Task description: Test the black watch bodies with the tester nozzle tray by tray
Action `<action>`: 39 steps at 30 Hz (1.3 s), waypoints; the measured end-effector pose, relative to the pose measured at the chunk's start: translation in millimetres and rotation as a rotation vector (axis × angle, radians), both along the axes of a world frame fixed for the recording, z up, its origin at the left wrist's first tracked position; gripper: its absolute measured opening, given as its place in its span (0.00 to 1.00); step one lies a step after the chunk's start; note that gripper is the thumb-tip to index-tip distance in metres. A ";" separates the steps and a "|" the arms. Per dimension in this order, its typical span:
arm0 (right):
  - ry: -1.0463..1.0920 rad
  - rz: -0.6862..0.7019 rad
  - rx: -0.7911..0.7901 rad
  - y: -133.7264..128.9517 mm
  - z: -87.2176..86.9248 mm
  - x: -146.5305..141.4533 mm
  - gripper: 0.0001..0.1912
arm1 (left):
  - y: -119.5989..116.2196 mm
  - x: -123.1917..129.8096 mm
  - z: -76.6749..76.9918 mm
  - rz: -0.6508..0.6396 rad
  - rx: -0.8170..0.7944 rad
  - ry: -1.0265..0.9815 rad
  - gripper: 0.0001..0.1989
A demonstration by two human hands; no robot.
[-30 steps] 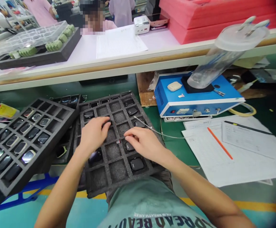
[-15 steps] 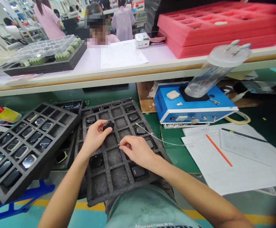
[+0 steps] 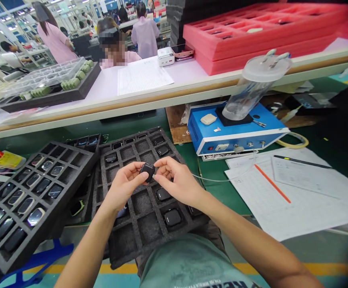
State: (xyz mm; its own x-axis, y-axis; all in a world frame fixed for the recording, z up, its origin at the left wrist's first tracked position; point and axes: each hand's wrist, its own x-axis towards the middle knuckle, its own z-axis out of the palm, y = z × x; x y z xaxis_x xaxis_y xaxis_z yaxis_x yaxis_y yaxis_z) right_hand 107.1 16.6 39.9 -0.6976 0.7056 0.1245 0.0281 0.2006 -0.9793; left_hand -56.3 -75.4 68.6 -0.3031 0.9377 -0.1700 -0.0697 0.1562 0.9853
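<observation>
Over the dark foam tray (image 3: 134, 214), my left hand (image 3: 129, 182) grips a black watch case (image 3: 147, 171) between thumb and fingers. My right hand (image 3: 174, 178) is pinched at the right side of that case; what its fingertips hold is too small to make out. A thin clear tube (image 3: 213, 180) runs from near my right hand to the blue machine (image 3: 240, 138). Black watch cases, such as one at the lower right (image 3: 172, 217), lie in several compartments of the tray. Other compartments hold nothing.
A second foam tray of watch cases (image 3: 46, 172) lies tilted at the left. Papers (image 3: 306, 200) with an orange stick (image 3: 272, 183) lie at the right. A shelf (image 3: 102, 108) crosses behind, bearing red foam trays (image 3: 252, 44). People stand or sit beyond it.
The watch case in my left hand has come right and down, and my right hand has moved up to meet it. The camera view has shifted slightly.
</observation>
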 end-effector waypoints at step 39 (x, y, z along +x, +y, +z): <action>0.466 -0.420 -0.558 21.0 -36.8 83.9 0.13 | 18.5 13.1 -26.3 0.311 0.084 -0.304 0.22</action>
State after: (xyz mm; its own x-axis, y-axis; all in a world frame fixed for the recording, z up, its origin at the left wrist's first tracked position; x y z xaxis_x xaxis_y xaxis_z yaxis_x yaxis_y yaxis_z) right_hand 191.0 37.6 3.1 -0.3266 0.9388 -0.1097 -0.4399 -0.2537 -0.8615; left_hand -43.2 -56.9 42.3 -0.5206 0.8244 -0.2221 -0.3896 0.0020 0.9210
